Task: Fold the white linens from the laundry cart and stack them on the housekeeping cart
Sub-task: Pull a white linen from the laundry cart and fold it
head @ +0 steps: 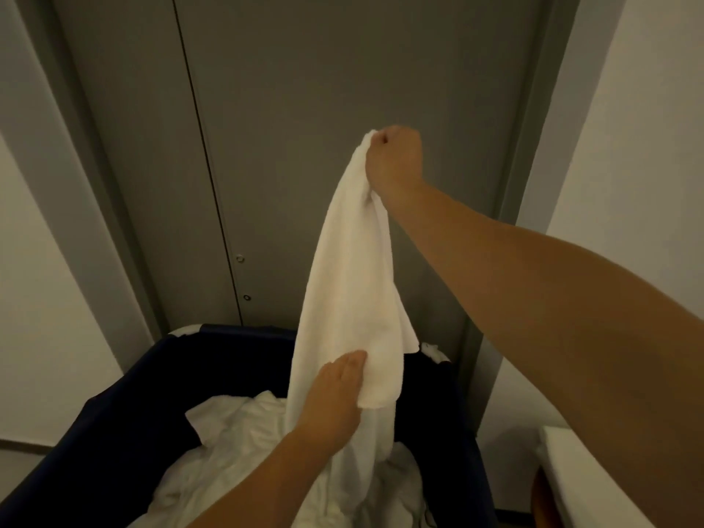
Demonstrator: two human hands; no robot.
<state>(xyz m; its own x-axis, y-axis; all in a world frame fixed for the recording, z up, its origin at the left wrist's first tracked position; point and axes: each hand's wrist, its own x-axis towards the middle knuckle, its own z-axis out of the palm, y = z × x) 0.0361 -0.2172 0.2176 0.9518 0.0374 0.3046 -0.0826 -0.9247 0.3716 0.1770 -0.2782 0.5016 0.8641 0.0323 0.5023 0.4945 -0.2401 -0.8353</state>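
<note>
A white towel [350,268] hangs lengthwise above the dark blue laundry cart [114,424]. My right hand [394,158] is raised high and clenched on the towel's top end. Lower down, my left hand [339,394] grips the towel's lower part, thumb pressed on the cloth. The towel's bottom end trails into the cart among a heap of crumpled white linens [236,451].
A grey double door [304,108] stands right behind the cart, with pale walls on both sides. At the lower right, a white folded stack [583,466] rests on a surface with a wooden edge.
</note>
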